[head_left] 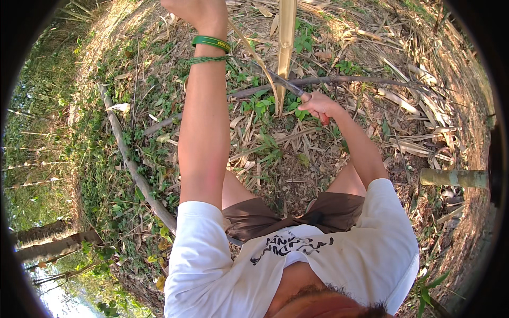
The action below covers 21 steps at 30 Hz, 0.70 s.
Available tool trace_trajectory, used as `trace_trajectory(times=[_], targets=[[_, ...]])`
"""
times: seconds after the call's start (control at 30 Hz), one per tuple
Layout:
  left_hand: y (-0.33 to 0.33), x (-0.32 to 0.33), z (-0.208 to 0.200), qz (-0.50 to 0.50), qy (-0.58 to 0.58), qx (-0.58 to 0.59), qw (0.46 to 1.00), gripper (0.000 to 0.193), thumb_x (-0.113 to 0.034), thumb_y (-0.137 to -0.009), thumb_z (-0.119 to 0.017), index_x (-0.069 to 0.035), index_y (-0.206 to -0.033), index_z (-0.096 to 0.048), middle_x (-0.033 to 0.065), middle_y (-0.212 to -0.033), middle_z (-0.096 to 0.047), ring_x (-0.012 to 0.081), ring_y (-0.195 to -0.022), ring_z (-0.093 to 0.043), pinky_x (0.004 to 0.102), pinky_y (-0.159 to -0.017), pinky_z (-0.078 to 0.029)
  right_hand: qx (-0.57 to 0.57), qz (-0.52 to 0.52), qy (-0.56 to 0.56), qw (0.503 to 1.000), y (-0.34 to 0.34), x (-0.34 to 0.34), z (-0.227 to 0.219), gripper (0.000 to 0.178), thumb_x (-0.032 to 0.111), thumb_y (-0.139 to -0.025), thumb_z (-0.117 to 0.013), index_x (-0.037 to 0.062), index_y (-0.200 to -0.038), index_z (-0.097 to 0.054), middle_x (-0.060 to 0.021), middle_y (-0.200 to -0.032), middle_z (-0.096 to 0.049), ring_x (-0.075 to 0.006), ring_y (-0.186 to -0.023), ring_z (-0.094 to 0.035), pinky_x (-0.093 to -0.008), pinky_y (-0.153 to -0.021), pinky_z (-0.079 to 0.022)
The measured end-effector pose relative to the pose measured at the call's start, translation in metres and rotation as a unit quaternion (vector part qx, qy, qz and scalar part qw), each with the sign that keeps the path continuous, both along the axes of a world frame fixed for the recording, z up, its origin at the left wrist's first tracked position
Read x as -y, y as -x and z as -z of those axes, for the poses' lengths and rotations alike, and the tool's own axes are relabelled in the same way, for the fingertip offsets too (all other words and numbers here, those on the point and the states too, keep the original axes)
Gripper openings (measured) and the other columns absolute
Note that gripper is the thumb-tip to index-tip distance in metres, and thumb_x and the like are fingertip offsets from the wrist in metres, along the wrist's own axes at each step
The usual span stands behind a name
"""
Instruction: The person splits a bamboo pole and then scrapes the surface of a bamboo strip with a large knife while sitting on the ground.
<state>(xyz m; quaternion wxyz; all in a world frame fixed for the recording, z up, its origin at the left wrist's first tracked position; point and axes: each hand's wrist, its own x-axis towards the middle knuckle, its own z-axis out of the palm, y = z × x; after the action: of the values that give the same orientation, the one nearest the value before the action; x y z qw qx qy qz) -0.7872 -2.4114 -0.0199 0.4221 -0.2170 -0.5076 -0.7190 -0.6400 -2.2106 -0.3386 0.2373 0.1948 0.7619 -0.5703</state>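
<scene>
My right hand is closed round the reddish handle of a machete. Its metal blade points away to the upper left and crosses the split bamboo pole, a pale length standing upright from the ground. Beside the pole, a thin bamboo strip leans away to the left and meets it near the bottom. How deep the blade sits between strip and pole I cannot tell. My left hand reaches far forward on a straight arm, at the picture's top edge near the strip's upper end; its fingers are cut off.
A long curved branch lies across the ground behind the pole. Another grey branch runs along the left. Dry leaves, bamboo scraps and green seedlings cover the ground. A bamboo stem juts in at the right.
</scene>
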Motion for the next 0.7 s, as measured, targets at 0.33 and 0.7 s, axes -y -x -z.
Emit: trace_trajectory(times=[0.33, 0.7], targets=[[0.005, -0.032, 0.001, 0.054, 0.064, -0.107, 0.991, 0.033, -0.029, -0.107, -0.051, -0.001, -0.094, -0.062, -0.0056, -0.069, -0.041, 0.0045, -0.062, -0.035, 0.0267, -0.054, -0.029, 0.267, -0.008, 0.257, 0.929, 0.016, 0.004, 0.156, 0.039, 0.018, -0.096, -0.065, 0.0154, -0.066, -0.039, 0.006, -0.057, -0.043, -0.0093, -0.045, -0.037, -0.0266, -0.046, -0.033], [0.056, 0.029, -0.004, -0.128, 0.001, -0.098, 0.987, 0.031, -0.028, -0.107, -0.049, -0.002, -0.102, -0.065, -0.007, -0.068, -0.042, 0.0039, -0.061, -0.036, 0.0255, -0.051, -0.028, 0.084, -0.075, -0.207, 0.972, 0.05, -0.033, 0.107, 0.024, 0.023, -0.097, -0.062, 0.0033, -0.084, -0.058, -0.0051, -0.055, -0.047, -0.0188, -0.045, -0.046, -0.0372, -0.047, -0.039]])
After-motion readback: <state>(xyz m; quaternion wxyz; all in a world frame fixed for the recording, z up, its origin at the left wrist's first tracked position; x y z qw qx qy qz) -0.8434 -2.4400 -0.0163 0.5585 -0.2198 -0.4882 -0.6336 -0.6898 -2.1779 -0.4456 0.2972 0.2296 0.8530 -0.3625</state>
